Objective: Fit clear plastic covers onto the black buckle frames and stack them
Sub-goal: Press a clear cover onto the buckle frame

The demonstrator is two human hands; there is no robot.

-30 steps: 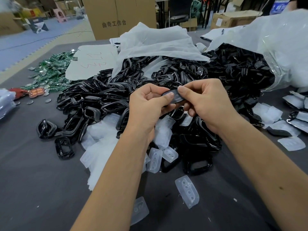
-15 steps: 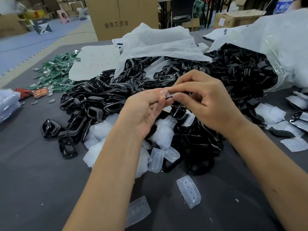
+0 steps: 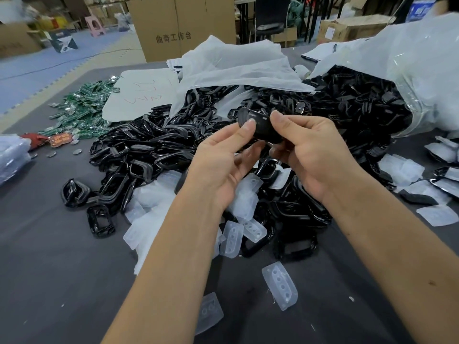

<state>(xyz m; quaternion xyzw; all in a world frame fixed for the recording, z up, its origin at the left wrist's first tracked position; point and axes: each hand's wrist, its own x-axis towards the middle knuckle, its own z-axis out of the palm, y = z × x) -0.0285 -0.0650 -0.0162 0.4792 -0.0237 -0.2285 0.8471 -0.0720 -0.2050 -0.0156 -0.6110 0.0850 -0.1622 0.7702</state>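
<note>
Both hands hold one black buckle frame [image 3: 262, 126] up above the table. My left hand [image 3: 223, 160] pinches its left end with thumb and fingers. My right hand [image 3: 310, 150] pinches its right end, thumb on top. Whether a clear cover sits in the frame I cannot tell. Beneath the hands lies a big heap of black buckle frames [image 3: 159, 150]. Clear plastic covers [image 3: 279, 285] lie scattered on the table in front of the heap, with more of them [image 3: 154, 194] piled at its left side.
A torn clear bag [image 3: 422, 78] spills more black frames at the right. White sheets [image 3: 236, 63] cover the heap's back. Green parts [image 3: 82, 108] lie at the far left. Finished pieces and covers [image 3: 437, 184] sit at the right edge. A cardboard box [image 3: 178, 26] stands behind the grey table [image 3: 49, 269].
The hands have lifted and turned the frame from a flat, close pinch to an upright hold, and the fingers have spread toward its two ends.
</note>
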